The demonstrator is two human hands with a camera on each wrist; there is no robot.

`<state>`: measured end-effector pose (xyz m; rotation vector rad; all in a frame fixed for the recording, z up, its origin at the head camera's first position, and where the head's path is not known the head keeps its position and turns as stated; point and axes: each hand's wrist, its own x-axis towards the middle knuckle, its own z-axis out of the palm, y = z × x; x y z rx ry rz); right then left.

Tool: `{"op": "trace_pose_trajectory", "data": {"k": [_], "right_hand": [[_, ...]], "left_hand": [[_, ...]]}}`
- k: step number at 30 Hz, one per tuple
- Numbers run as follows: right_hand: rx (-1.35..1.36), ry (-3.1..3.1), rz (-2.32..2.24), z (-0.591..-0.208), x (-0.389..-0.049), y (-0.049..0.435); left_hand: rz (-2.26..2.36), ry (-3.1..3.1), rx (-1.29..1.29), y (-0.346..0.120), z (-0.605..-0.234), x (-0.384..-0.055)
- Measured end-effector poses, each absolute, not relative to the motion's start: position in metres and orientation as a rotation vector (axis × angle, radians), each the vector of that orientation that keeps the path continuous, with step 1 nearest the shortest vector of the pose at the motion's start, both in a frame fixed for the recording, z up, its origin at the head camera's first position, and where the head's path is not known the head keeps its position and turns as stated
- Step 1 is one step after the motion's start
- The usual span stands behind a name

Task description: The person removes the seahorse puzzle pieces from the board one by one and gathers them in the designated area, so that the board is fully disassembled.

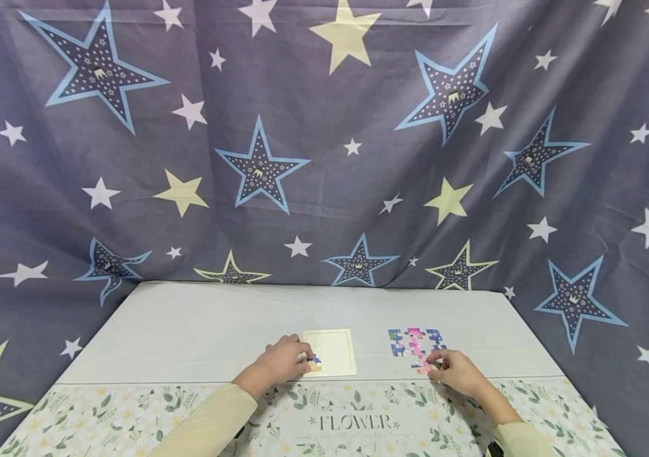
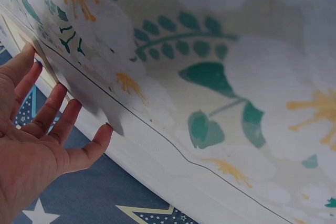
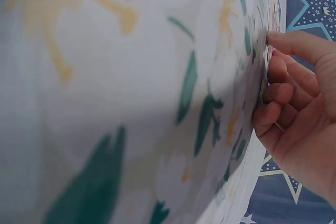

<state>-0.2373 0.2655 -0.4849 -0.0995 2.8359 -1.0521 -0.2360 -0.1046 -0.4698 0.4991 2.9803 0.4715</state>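
Observation:
A shallow cream puzzle tray [image 1: 337, 352] lies on the table in front of me. At its near left corner sits a puzzle piece [image 1: 315, 364] printed in blue and tan. My left hand [image 1: 284, 360] rests over that corner, its fingertips at the piece; the left wrist view has its fingers [image 2: 71, 113] spread and fairly straight along the table. Right of the tray, my right hand [image 1: 457, 371] pinches a pink puzzle piece [image 1: 424, 364] between thumb and index finger, partly hidden by the fingers. Its other fingers [image 3: 278, 94] are curled by the table surface.
Several loose puzzle pieces [image 1: 414, 339] in pink, blue and green lie in a cluster just beyond the right hand. A floral cloth printed FLOWER [image 1: 353, 422] covers the near table, with plain white [image 1: 233, 317] behind. A star-patterned curtain [image 1: 301, 209] hangs at the back.

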Motion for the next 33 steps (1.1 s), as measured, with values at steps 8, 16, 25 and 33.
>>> {"op": "trace_pose_trajectory", "data": {"k": [8, 16, 25, 33], "right_hand": [[-0.100, 2.851, -1.029, -0.4863, -0.2394, 0.2660], [-0.123, 2.847, -1.044, -0.4865, -0.2397, 0.2666], [-0.095, 2.840, -1.044, -0.4879, -0.2396, 0.2663], [-0.097, 2.818, -1.053, -0.4870, -0.2391, 0.2665]], "left_hand": [[0.471, 2.978, 0.502, -0.1052, -0.4703, -0.2365], [0.475, 2.975, 0.498, -0.1055, -0.4701, -0.2364], [0.471, 2.970, 0.497, -0.1055, -0.4682, -0.2353], [0.468, 2.967, 0.490, -0.1057, -0.4694, -0.2362]]}}
